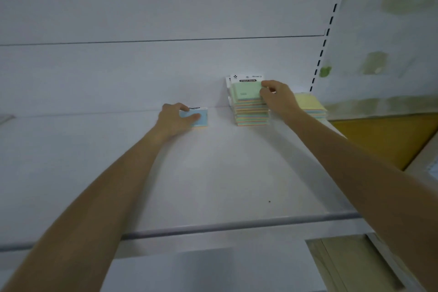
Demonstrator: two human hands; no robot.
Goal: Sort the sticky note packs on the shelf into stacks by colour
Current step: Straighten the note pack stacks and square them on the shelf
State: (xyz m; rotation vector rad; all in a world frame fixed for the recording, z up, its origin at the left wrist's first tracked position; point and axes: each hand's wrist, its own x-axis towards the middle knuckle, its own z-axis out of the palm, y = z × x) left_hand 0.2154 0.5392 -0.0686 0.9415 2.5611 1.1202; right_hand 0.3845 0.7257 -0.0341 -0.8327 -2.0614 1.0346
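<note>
A blue-topped sticky note pack [201, 118] lies flat on the white shelf [213, 173], near the back panel. My left hand [175, 119] rests on it with fingers curled over its top. To the right stands a tall stack of packs [251, 114], and its top pack [246, 91] is green and tilted up against the back panel. My right hand [276, 96] grips that green pack by its right edge. A lower stack with a yellow pack on top [310, 103] sits behind my right wrist, partly hidden.
The shelf's front edge has a grey rail [237, 224]. A slotted upright [328, 31] marks the shelf's right end. Beyond it are a stained wall and a yellow-brown board [384, 135]. A lower shelf shows below.
</note>
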